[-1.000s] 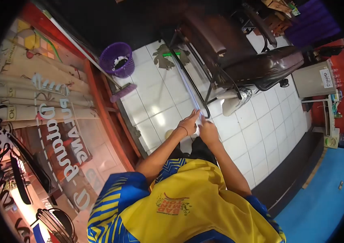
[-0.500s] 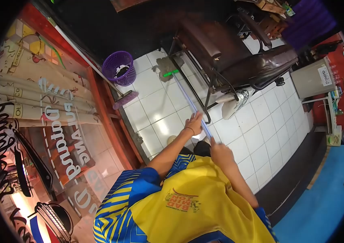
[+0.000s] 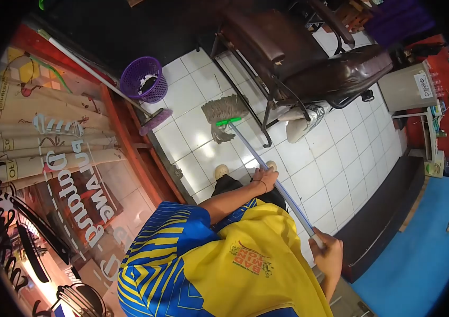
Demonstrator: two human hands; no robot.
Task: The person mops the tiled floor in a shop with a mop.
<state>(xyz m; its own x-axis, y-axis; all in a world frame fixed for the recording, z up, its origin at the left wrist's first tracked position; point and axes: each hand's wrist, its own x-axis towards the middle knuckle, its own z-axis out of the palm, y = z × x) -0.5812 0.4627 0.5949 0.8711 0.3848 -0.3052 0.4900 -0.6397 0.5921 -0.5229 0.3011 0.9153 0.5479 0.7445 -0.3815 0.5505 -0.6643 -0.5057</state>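
A mop handle (image 3: 290,199) runs slantwise from the floor up to my body. My left hand (image 3: 264,180), with a thin dark band at its wrist, is wrapped round the middle of the handle. Close to the upper end, my right hand (image 3: 328,252) grips the same pole. At the far end a green clamp (image 3: 228,122) holds the grey string mop head (image 3: 224,109), which lies spread on the white tiled floor (image 3: 195,134). The strands rest beside the metal frame of a brown barber chair (image 3: 309,68).
At the left a purple basket (image 3: 153,94) and a purple broom (image 3: 155,121) stand by the red-framed window. A white sack (image 3: 306,120) lies under the chair. A black bench (image 3: 383,216) and a blue surface (image 3: 420,253) flank the right side.
The mop head has come away from under the chair's side toward me. My right hand has drawn back to the lower right with the handle; my left hand is slightly lower.
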